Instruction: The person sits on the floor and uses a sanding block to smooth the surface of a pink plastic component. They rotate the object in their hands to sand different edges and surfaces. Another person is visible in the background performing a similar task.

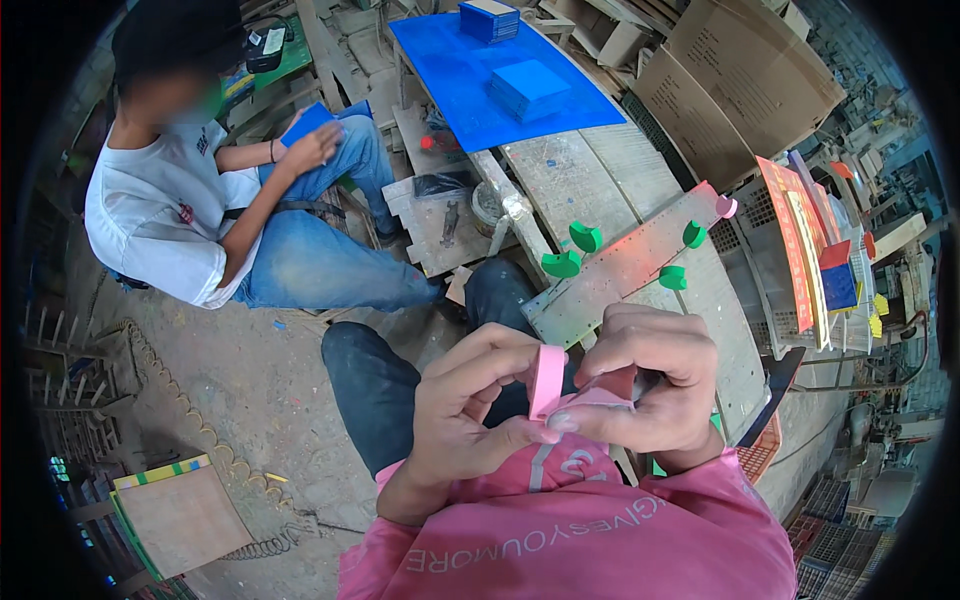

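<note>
In front of my chest, my left hand (455, 410) pinches a pink painted piece (547, 380) between fingers and thumb, its narrow edge turned up. My right hand (665, 375) is closed on a folded reddish sheet (612, 388) that looks like sandpaper, held close beside the pink piece. Beyond my hands, a long pink-stained board (610, 268) lies slantwise on the wooden bench (575, 180). Several green crescent-shaped pieces (586, 237) sit on and around it, and a small pink piece (726, 207) is at its far end.
At left a seated co-worker (180, 210) handles a blue piece (309, 122). A blue sheet (430, 60) bearing stacked blue panels (527, 90) covers the bench's far end. Cardboard box (735, 80) and crates (750, 260) stand right; a coiled yellow hose (190, 405) trails across the floor.
</note>
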Tool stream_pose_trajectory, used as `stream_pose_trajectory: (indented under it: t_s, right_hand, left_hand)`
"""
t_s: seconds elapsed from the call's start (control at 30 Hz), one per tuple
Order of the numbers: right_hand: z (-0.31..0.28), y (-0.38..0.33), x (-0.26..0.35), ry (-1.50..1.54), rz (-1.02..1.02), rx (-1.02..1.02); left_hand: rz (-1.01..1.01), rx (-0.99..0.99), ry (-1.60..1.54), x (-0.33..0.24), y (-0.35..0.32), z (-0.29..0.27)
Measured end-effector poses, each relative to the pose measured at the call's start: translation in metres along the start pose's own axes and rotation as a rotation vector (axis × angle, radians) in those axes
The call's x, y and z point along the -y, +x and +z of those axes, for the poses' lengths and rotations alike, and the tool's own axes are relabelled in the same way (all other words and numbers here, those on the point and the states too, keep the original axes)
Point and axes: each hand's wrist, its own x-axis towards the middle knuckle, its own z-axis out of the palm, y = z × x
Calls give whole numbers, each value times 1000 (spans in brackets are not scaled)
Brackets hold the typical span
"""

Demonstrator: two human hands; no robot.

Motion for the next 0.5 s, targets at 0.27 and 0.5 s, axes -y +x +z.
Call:
stream_pose_trajectory:
  t_s: [0.27,0.5]
  right_hand:
    - [2,1,-8,39,67,-112]
    - [1,1,-13,237,291,-146]
  left_hand:
    - [13,46,-14,0,-1,-2]
    - [-55,127,-102,-5,-3,-8]
